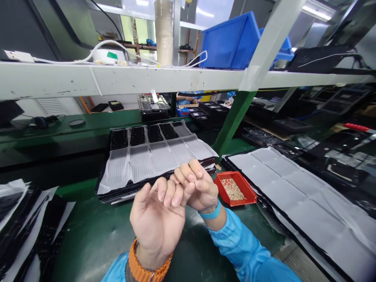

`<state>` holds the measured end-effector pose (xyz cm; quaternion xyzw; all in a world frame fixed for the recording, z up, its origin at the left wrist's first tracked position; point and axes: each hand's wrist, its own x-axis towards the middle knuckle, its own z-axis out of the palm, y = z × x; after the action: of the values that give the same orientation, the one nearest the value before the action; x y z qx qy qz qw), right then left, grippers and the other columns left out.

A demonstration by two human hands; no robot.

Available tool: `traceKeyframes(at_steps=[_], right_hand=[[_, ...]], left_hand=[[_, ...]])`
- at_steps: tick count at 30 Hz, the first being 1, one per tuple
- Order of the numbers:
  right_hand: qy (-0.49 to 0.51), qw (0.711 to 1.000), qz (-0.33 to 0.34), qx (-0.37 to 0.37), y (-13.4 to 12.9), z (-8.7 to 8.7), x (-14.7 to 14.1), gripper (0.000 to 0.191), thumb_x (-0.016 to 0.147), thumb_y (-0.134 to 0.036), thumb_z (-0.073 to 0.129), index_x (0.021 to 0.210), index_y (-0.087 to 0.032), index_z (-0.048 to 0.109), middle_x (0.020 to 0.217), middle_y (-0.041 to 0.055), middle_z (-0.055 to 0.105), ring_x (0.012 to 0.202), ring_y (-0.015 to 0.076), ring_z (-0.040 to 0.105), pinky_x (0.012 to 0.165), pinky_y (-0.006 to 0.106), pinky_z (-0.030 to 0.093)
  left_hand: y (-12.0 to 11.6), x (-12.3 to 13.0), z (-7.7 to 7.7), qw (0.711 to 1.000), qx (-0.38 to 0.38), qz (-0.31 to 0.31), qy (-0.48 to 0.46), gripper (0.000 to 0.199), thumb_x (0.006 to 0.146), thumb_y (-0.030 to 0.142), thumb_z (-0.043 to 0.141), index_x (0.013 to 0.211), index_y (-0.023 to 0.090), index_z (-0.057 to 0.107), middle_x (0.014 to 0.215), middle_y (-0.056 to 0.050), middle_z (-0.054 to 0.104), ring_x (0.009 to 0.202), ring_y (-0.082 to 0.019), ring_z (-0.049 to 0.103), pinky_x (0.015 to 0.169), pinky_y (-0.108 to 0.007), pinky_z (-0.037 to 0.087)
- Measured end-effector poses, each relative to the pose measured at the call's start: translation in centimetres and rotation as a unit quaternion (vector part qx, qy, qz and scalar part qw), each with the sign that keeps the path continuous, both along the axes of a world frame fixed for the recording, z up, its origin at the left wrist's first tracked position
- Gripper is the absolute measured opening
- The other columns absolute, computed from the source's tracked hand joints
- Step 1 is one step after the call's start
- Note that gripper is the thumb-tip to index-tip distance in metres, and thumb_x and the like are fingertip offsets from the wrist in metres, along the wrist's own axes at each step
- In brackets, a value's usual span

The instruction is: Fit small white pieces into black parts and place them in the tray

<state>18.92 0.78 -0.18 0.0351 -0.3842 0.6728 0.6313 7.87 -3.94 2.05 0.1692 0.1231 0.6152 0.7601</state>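
Observation:
My left hand (160, 219) is held palm up over the bench, with an orange band at the wrist. Its fingers are loosely bent, the thumb stands apart, and the palm is bare. Against its fingertips, my right hand (202, 192) is closed in a pinch; whatever sits between those fingertips, if anything, is too small to make out. A blue band and a blue sleeve cover the right wrist and arm. Just right of that hand stands a red tray (246, 194) with many small beige pieces (232, 188). Behind both hands lies a stack of black trays with a white, pocketed sheet (147, 160) on top.
At right lies another stack under a white sheet (293, 184). Black strips and white sheets (38, 235) pile up at left. A green post (233, 121) rises to a white shelf (147, 80) carrying a blue bin (229, 41). A person's hands (190, 99) show beyond the bench.

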Motion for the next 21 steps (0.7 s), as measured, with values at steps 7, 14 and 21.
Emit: traceKeyframes(at_steps=[7,14,21], right_hand=[[0.024,0.999,-0.016,-0.020,-0.7,0.1,-0.7,0.036,0.073,-0.017,0.083,0.069,-0.021,0.048,0.067,-0.0057,0.039,0.061,0.0102,0.037,0.077,0.024,0.049],[0.021,0.998,-0.044,-0.035,-1.0,0.0,-1.0,0.029,0.075,-0.017,0.083,0.072,-0.022,0.055,0.069,-0.0053,0.043,0.064,0.0103,0.042,0.077,0.024,0.050],[0.011,0.995,-0.081,-0.049,-1.4,0.0,-1.1,0.029,0.075,-0.020,0.085,0.073,-0.022,0.056,0.070,-0.0049,0.046,0.065,0.0101,0.045,0.076,0.025,0.050]], left_hand=[[-0.5,0.4,0.1,0.997,0.043,0.028,-0.054,0.034,0.080,0.035,0.072,0.057,0.018,0.054,0.053,0.003,0.040,0.055,-0.011,0.050,0.079,-0.031,0.061],[-0.7,0.4,-0.1,0.995,0.069,0.048,-0.050,0.034,0.081,0.036,0.072,0.059,0.016,0.056,0.055,0.002,0.047,0.058,-0.012,0.054,0.086,-0.034,0.061],[-0.9,0.5,0.0,0.993,0.098,0.060,-0.038,0.034,0.083,0.036,0.072,0.060,0.016,0.057,0.056,0.002,0.047,0.058,-0.011,0.055,0.090,-0.033,0.061]])
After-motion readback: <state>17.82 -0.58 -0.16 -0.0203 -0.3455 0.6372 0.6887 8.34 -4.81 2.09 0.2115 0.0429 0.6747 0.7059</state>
